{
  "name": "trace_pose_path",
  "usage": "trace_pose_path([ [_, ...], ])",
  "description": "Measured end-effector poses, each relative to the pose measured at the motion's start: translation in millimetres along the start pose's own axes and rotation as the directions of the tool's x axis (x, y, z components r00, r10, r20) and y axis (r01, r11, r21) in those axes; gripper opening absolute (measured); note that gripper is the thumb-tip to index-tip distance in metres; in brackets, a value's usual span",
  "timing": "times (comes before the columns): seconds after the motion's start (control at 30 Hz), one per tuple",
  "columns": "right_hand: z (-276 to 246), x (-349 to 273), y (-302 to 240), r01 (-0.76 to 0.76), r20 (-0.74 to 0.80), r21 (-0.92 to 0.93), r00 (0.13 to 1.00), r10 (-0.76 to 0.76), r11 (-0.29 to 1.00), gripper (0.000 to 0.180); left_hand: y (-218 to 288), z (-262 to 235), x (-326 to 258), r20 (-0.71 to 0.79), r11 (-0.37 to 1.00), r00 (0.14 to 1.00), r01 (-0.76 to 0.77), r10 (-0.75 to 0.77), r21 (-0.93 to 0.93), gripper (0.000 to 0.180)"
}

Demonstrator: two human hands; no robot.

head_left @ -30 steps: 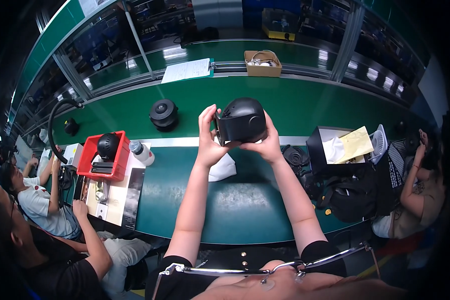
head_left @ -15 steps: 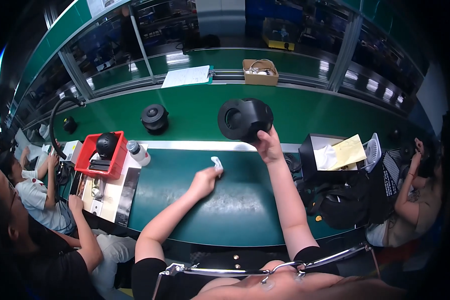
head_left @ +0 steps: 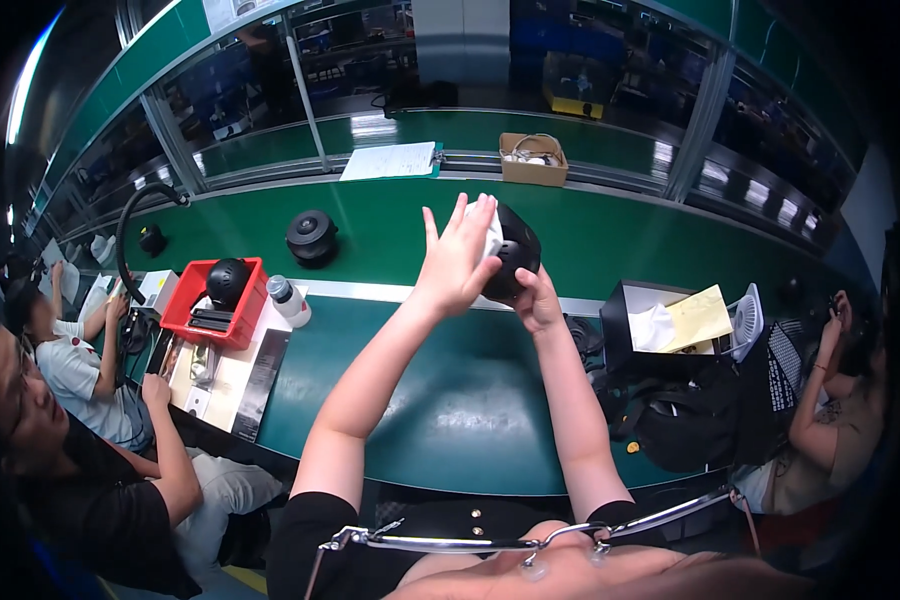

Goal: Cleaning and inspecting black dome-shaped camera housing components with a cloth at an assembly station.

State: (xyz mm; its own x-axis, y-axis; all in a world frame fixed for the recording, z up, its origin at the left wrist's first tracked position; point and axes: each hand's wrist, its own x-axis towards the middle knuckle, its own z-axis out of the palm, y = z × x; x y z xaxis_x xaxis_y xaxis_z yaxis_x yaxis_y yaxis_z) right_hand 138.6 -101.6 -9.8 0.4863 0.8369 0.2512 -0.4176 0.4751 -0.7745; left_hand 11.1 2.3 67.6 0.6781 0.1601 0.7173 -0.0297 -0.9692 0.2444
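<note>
Co-workers: two seated people [head_left: 80,390] are being seen at the far left edge.
Red tray [head_left: 195,325]: a dark round part is being carried inside it; a small bottle [head_left: 288,299] is standing just beside it.
Spare unit: a black round device [head_left: 312,236] is lying on the green belt [head_left: 620,240], well apart from the hands.
Left hand [head_left: 454,262]: is being held open, fingers spread, a white cloth [head_left: 491,232] being pressed flat against the housing.
Black domed housing [head_left: 511,254]: glossy, rounded, dark throughout; is being held raised above the bench, between both hands.
Right hand [head_left: 537,303]: is being kept closed around the housing's underside.
Black box [head_left: 625,325]: white and yellow sheets are being stored in it, at right.
</note>
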Motion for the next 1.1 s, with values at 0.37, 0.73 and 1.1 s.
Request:
trace_pose_path([
  [0.37,-8,-4,-17,-0.104,0.066,0.198,0.994,0.092,0.975,0.071,-4,17,-30,-0.380,0.927,0.903,0.048,-0.199,-0.372,0.027],
  [0.73,-18,-2,-21,-0.010,0.074,0.133,0.997,0.000,0.991,0.072,-53,23,-67,0.010,0.866,0.907,0.406,-0.421,-0.291,0.044],
  [1.1,-20,18,-8,0.191,-0.140,-0.395,0.954,-0.264,0.899,0.069,-107,69,-12,-0.227,0.915,0.924,0.221,-0.307,-0.338,0.062],
])
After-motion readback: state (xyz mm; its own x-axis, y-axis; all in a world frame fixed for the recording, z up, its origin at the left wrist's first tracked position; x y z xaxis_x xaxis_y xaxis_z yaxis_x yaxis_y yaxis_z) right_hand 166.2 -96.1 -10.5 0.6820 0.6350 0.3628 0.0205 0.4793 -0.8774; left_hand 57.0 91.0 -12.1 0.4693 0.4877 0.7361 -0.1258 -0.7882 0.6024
